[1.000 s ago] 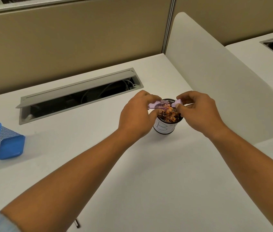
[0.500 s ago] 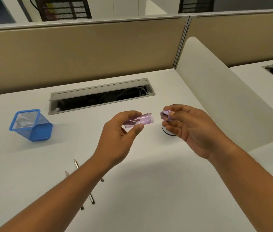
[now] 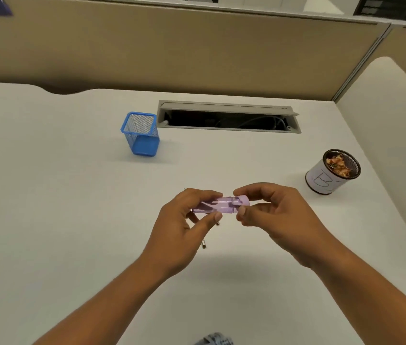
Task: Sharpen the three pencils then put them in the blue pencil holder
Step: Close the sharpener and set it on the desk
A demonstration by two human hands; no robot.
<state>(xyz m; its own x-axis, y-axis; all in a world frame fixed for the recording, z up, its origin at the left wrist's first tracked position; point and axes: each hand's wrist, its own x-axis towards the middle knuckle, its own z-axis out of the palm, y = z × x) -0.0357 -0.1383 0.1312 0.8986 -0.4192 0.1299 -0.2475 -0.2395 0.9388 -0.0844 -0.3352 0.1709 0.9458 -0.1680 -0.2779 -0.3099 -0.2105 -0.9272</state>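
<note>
Centrally, held level above the white desk (image 3: 72,232): a translucent lilac sharpener tube (image 3: 221,206), gripped at both ends. Pinched on its left part by the left hand (image 3: 184,220), thumb beneath and fingers curled over the top. Pinched on its cap end by the right hand (image 3: 274,215), thumb and forefinger closed on it, other fingers loosely bent. Just below the left hand, lying on the desk and mostly hidden by it: probably the pencils (image 3: 204,245), only thin metal-tipped ends showing, number impossible to tell. Farther back and to the left, well apart from both hands: blue mesh pencil holder (image 3: 144,143), standing upright. Just right of it, a long open cable slot (image 3: 229,118) sunk into the desk. Off to the right, near the pale side divider (image 3: 391,145): round cup (image 3: 326,180) wrapped in white paper marked B, orange-brown shavings (image 3: 339,165) inside.
</note>
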